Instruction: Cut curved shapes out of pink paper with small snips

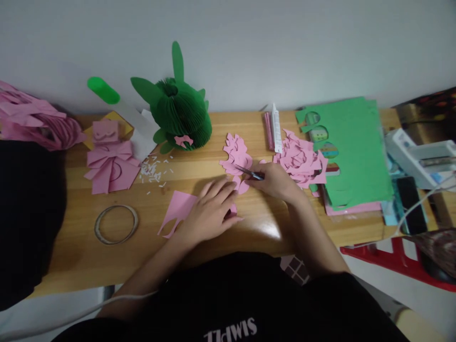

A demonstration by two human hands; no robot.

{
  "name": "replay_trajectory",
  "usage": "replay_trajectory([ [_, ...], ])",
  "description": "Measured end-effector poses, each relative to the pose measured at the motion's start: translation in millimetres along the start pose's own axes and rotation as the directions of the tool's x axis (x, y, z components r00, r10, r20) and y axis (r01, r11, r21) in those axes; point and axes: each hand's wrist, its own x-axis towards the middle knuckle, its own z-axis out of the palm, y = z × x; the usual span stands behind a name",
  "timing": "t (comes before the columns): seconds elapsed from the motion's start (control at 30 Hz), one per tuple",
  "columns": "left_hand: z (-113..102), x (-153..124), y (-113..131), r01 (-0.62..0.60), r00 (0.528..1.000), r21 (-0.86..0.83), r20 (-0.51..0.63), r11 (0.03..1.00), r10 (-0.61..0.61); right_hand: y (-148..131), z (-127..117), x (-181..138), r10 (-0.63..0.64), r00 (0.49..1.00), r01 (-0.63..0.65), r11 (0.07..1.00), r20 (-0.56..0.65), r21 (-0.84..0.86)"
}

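Observation:
My right hand [276, 181] is closed round a small pair of scissors [253, 174], whose blades point left over a heap of cut pink paper pieces [235, 152]. Just left of it, my left hand [212, 211] lies on the table with its fingers stretched out. Small pink pieces [242, 186] show by its fingertips, and part of another lies between thumb and fingers. Partly beneath that hand is a pink sheet [177, 209] with curved shapes cut from its lower edge. To the right of the scissors sits a pile of pink paper scraps [299, 159].
A green honeycomb-paper figure [183, 116] stands at the back, with white paper bits [153, 170] nearby. Folded pink paper [114, 164] and a tape ring [116, 224] are left. A glue tube [276, 128], green sheets [356, 152] and a phone [411, 204] are right.

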Motion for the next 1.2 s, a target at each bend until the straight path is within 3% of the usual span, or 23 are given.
replay_trajectory([
  [0.13, 2, 1, 0, -0.001, 1.0, -0.01, -0.008, 1.0, 0.001, 0, 1, 1, -0.013, 1.0, 0.013, 1.0, -0.005, 0.003],
  [0.23, 1, -1, -1, -0.002, 0.997, -0.023, -0.077, 1.0, 0.0, 3, 0, 0, -0.023, 1.0, 0.023, 0.999, -0.006, 0.041],
  [0.4, -4, -14, 0, 0.198, 0.937, -0.004, -0.292, 0.98, -0.191, 7, -3, -6, -0.06, 0.997, 0.042, 0.956, 0.053, 0.29],
  [0.47, -4, -20, 6, 0.244, 0.922, 0.029, -0.316, 0.969, -0.223, 6, -4, -7, -0.058, 0.996, 0.029, 0.92, 0.064, 0.391],
  [0.6, 3, -18, 25, 0.216, 0.97, 0.148, -0.143, 0.965, -0.195, 1, -1, -7, -0.028, 0.999, 0.015, 0.865, 0.019, 0.502],
  [0.73, 3, -10, 36, 0.268, 0.961, 0.195, 0.018, 0.943, -0.277, -2, 2, -9, -0.003, 1.0, 0.009, 0.866, -0.013, 0.5],
  [0.87, -5, -16, 34, 0.259, 0.96, 0.151, 0.064, 0.954, -0.271, -2, 0, -17, 0.032, 0.999, -0.02, 0.87, -0.016, 0.492],
  [0.97, -13, -28, 29, 0.291, 0.955, 0.047, 0.048, 0.956, -0.293, -2, -2, -23, 0.074, 0.997, -0.061, 0.852, -0.003, 0.519],
  [1.07, -16, -42, 23, 0.389, 0.918, -0.253, 0.022, 0.886, -0.397, -4, -3, -28, 0.096, 0.995, -0.085, 0.828, 0.009, 0.554],
  [1.13, -16, -48, 20, 0.434, 0.871, -0.555, 0.055, 0.71, -0.489, -7, -2, -30, 0.095, 0.995, -0.093, 0.808, 0.027, 0.582],
  [1.2, -14, -50, 18, 0.428, 0.831, -0.772, 0.132, 0.47, -0.541, -11, 0, -32, 0.077, 0.996, -0.086, 0.785, 0.04, 0.613],
])
